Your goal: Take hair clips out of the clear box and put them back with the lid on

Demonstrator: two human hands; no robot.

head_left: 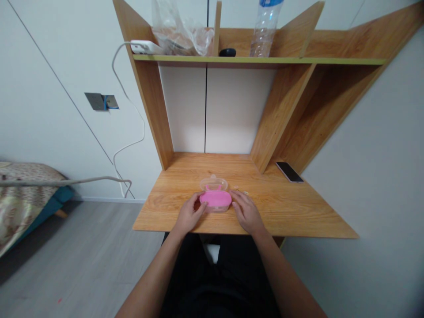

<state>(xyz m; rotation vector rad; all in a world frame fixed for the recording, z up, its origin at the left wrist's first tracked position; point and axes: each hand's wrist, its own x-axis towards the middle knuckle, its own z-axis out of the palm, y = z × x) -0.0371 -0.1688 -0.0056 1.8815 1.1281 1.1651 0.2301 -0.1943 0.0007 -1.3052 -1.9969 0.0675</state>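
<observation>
A small oval clear plastic box (217, 209) with a pink inner tray (216, 197) sits on the wooden desk in front of me. Its clear lid (213, 182) is flipped back behind it. My left hand (191, 213) grips the box's left end, thumb at the front and fingers curled round the side. At the right end, my right hand (247, 213) lies with fingers stretched and thumb apart, its fingertips at the box's edge. A few tiny pieces (245, 192), too small to name, lie on the desk just behind my right fingers.
A phone (289, 172) lies at the right of the desk (298, 212). On the shelf (245, 60) above stand a clear bottle (265, 33), a round black object (227, 52), a plastic bag (182, 35) and a white device (145, 47) with a hanging cable (143, 128).
</observation>
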